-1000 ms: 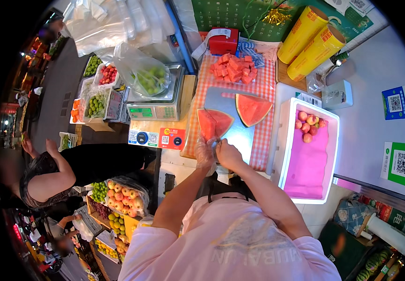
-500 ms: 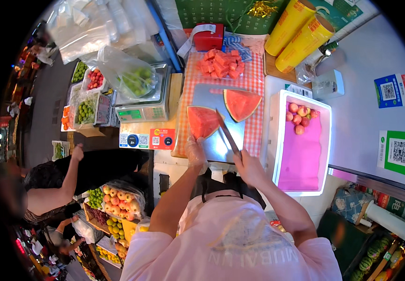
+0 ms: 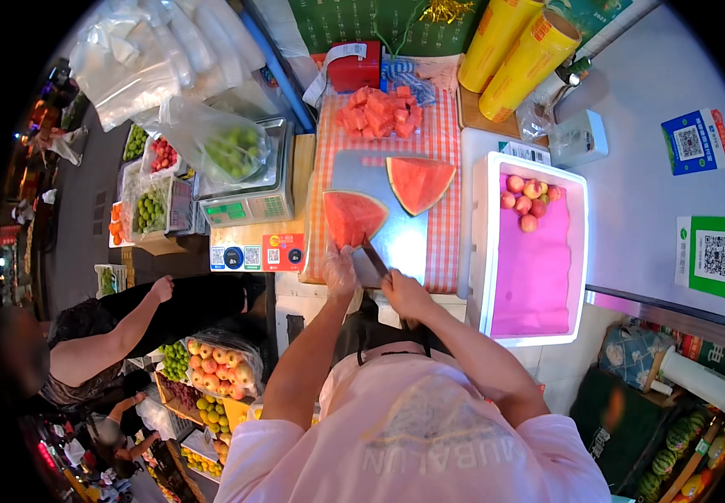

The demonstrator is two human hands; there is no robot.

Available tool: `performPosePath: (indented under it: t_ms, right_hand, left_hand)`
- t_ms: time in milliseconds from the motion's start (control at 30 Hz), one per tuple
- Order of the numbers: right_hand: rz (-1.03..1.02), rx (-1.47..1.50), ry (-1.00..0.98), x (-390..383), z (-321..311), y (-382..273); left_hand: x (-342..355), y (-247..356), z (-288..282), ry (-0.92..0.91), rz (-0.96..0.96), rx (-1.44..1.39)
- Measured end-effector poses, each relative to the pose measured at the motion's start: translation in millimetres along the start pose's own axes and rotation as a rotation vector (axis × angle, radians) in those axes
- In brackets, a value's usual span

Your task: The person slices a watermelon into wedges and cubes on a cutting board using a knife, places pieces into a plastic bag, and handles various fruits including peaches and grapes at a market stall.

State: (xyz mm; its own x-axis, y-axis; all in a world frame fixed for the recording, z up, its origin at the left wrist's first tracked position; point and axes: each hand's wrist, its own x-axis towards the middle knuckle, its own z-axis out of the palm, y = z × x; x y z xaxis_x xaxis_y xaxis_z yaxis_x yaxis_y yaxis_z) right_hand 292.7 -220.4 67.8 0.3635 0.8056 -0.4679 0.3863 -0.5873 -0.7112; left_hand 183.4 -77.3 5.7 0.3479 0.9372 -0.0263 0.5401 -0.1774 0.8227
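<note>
My left hand (image 3: 340, 272), in a clear plastic glove, grips the near end of a watermelon wedge (image 3: 351, 216). My right hand (image 3: 407, 298) is closed on the handle of a knife (image 3: 377, 259). The blade tip meets the near right side of that wedge, close to my left fingers; how deep it goes I cannot tell. Beyond the knife, a second watermelon wedge (image 3: 420, 184) lies on the grey cutting board (image 3: 404, 246). Past the board sits a heap of cut watermelon chunks (image 3: 378, 113).
A checked cloth (image 3: 444, 251) lies under the board. To the right stands a white foam box (image 3: 481, 277) with several peaches (image 3: 528, 204). At left is a scale (image 3: 239, 209) bearing a bag of green fruit (image 3: 233, 153). Yellow film rolls (image 3: 530, 67) stand behind. Another person (image 3: 98, 342) is at far left.
My right hand has drawn the knife left and toward me, from between the two wedges to the near side of the left one. My left hand still grips that wedge.
</note>
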Motion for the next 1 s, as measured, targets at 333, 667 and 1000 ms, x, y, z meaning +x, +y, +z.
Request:
performPosePath:
  t_ms: [333,667,1000]
  right_hand:
    - [0.112,0.157,0.085,-13.5,-74.0,1.0]
    - [0.039,0.131,0.178,18.8,-53.5,16.6]
    - [0.187,0.401,-0.147,11.8,-3.4,24.1]
  left_hand:
    - [6.3,13.3,-6.7,-0.136,-0.249,-0.278]
    - [4.6,10.0,-13.4,-0.213,-0.229,-0.3]
    - [3.8,-7.6,-12.7,-0.232,-0.176,-0.442]
